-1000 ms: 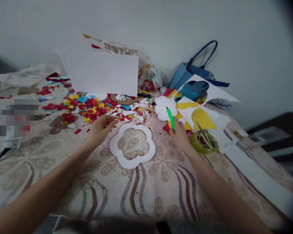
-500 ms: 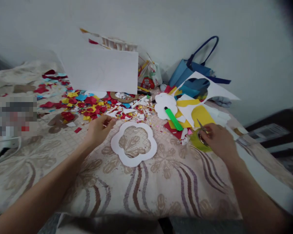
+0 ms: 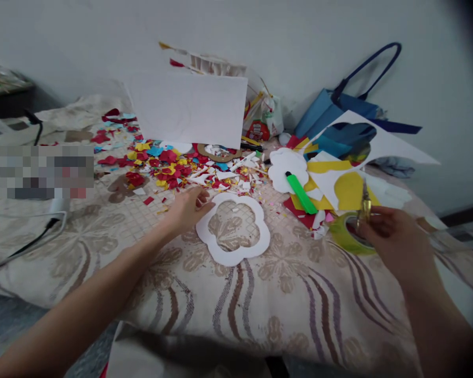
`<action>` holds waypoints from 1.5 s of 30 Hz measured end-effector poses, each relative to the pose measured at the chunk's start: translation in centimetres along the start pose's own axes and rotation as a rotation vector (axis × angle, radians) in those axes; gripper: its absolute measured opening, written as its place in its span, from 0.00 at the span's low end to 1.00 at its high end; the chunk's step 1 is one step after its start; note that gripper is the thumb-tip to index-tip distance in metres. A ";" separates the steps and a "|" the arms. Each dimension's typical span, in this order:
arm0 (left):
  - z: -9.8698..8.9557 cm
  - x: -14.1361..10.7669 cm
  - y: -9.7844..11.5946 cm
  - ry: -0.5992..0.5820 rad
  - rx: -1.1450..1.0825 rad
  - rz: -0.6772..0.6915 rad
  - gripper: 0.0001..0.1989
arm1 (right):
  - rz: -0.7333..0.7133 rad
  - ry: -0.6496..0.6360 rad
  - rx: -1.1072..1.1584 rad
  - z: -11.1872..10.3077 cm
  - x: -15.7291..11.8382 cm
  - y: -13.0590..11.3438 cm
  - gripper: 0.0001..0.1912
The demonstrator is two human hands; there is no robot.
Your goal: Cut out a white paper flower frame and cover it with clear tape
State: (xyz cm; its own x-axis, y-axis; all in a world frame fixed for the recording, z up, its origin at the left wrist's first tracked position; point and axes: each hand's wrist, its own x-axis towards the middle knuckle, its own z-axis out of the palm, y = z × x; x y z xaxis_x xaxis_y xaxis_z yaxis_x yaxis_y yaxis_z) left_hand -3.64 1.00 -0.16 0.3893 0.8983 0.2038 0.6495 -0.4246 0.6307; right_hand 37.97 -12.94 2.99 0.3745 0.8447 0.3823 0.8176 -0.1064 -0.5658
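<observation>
A white paper ring with a scalloped, flower-like outline lies flat on the patterned tablecloth. My left hand is at its upper left edge, fingers loosely curled and thumb apart; the thumb seems to reach the paper's rim, and I see nothing held. On the right, my right hand grips a small pair of scissors, its pointed tip upward. The scissors are just above a roll of yellowish clear tape, partly covered by that hand.
Paper scraps cover the back of the table before a propped white sheet. A green marker rests on a white paper flower and coloured paper. Behind stands a blue bag. Cables run along the left.
My right hand has raised the scissors from over the tape roll, turning the tip upward. My left hand has come closer to the paper ring's edge. The view has shifted left.
</observation>
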 end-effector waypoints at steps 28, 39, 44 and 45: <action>-1.2 -0.4 1.7 -0.229 -0.637 -0.190 0.26 | 0.275 -0.769 0.800 10.9 -1.9 -11.2 0.17; -0.5 -0.3 1.7 -0.375 -1.009 -0.454 0.10 | -0.079 -0.581 0.482 10.0 -2.9 -10.6 0.12; -0.2 -0.1 1.6 -0.326 -1.077 -0.506 0.09 | -0.333 -0.558 0.018 8.5 -2.6 -10.1 0.15; -0.1 -0.2 1.5 -0.327 -1.076 -0.518 0.09 | -0.351 -0.573 -0.061 8.2 -2.6 -10.3 0.14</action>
State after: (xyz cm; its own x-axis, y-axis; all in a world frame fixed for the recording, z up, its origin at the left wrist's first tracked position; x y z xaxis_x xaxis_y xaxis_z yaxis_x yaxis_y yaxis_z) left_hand -2.79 0.22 0.85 0.4916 0.7964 -0.3523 -0.0314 0.4205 0.9068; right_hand 24.99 -9.69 1.82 -0.1950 0.9776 0.0789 0.8781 0.2098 -0.4301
